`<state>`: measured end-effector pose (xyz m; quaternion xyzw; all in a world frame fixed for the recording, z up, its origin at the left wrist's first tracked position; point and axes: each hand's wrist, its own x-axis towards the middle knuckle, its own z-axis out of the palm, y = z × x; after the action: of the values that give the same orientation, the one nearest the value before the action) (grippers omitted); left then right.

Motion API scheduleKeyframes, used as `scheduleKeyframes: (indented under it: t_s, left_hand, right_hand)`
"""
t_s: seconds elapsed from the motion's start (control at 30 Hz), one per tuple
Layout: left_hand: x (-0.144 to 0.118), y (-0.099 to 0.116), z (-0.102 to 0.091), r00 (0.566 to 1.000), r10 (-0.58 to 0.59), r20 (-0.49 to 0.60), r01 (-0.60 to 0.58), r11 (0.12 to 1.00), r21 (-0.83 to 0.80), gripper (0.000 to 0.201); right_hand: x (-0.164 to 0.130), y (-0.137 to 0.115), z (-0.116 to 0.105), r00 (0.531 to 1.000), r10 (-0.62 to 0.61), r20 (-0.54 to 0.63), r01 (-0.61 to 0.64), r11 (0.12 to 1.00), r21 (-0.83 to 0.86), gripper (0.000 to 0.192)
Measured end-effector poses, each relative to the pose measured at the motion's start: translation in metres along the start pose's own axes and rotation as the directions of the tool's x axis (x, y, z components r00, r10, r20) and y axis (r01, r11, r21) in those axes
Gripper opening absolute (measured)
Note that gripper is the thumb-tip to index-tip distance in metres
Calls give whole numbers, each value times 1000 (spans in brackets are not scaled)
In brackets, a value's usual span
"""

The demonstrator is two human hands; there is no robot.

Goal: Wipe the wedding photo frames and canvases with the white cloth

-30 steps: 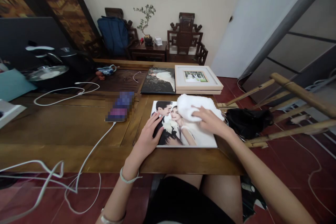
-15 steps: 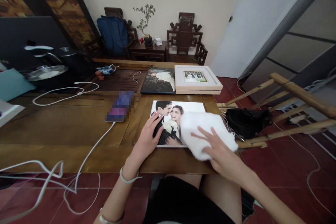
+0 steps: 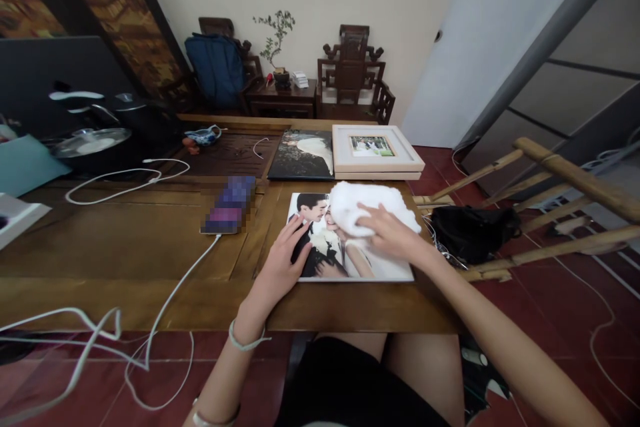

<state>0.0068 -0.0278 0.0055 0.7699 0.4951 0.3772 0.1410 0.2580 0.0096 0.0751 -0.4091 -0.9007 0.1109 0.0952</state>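
Note:
A wedding photo panel (image 3: pixel 325 260) lies flat on the wooden table, close to its front edge. My left hand (image 3: pixel 286 253) rests on the panel's left side, fingers stretched out and thumb apart, with nothing held. On the upper right part of the photo sits a fluffy white cloth (image 3: pixel 373 203). Pressed onto this cloth, my right hand (image 3: pixel 393 232) has its fingers bent into the fabric. The cloth hides part of one pictured figure and the panel's top right corner.
Behind the panel lie a dark photo album (image 3: pixel 303 153) and a pale framed picture (image 3: pixel 377 153). A phone (image 3: pixel 230 205) with a white cable is at left. Farther left stand a glass-lidded pot (image 3: pixel 93 142) and a kettle (image 3: pixel 133 110). A bamboo rack (image 3: pixel 575 173) is at right.
My right hand has moved the white cloth up and to the left across the photo, uncovering its lower right part. My left hand stays in place.

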Motion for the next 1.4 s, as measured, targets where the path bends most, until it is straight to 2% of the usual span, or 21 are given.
scheduleKeyframes:
  t_s: [0.13,0.23,0.33,0.43,0.53,0.6,0.67,0.77,0.87,1.03,1.13,1.2,1.27,1.4]
  left_hand:
    - [0,2,-1,1000,-24,12,24,1000,-8,40]
    - [0,3,-1,1000,-28,6,28,1000,-6,40]
    - [-1,3,-1,999,-34,8,34,999,2,40]
    - [-1,3,-1,999,-39,18,39,999,12,40]
    - [0,3,-1,999,-37,18,36,999,8,40]
    - [0,3,-1,999,-38,23,38,999,-3,40]
    - [0,2,-1,999,-38,28,38,999,-8,40]
    - [0,0,0,999,-32,23,32,999,-3,40]
    - [-2,-3,2,1000,-27,9,27,1000,-9,41]
    - [-1,-2,2,1000,-15,7,15,999,-37,40]
    - [-1,-1,1,1000,-6,17,7,999,-36,40]
    - [0,-1,0,1000,-9,21,10,999,-32,41]
    - [-1,-1,1,1000,-13,15,14,999,-30,41]
    - [-1,-2,2,1000,-17,11,17,1000,-18,41]
  right_hand:
    - [44,26,-5,998,39,-53,-39,999,6,56]
    - [42,20,-1,992,94,-81,-96,995,-12,57]
    - [13,-5,10,996,69,-55,-72,995,-63,54]
    - [-31,-41,22,1000,-9,10,9,997,-80,50]
    - [-72,-77,31,999,-29,18,30,996,-79,46]
    - [-90,-94,34,998,-46,34,48,997,-60,40]
    - [-95,-102,33,996,-67,62,70,997,-39,38]
    - [-77,-92,28,995,-67,80,69,997,-21,44]
    - [-37,-64,20,997,-38,61,39,999,-7,52]
    - [40,-16,4,998,60,-5,-60,998,-27,51]
    - [65,-3,0,996,91,-24,-92,995,-27,52]
    - [64,-4,2,996,80,-28,-81,996,-39,51]
    - [51,-14,9,998,53,-35,-55,997,-63,51]
    - [-1,-52,28,1000,14,-24,-16,997,-81,51]
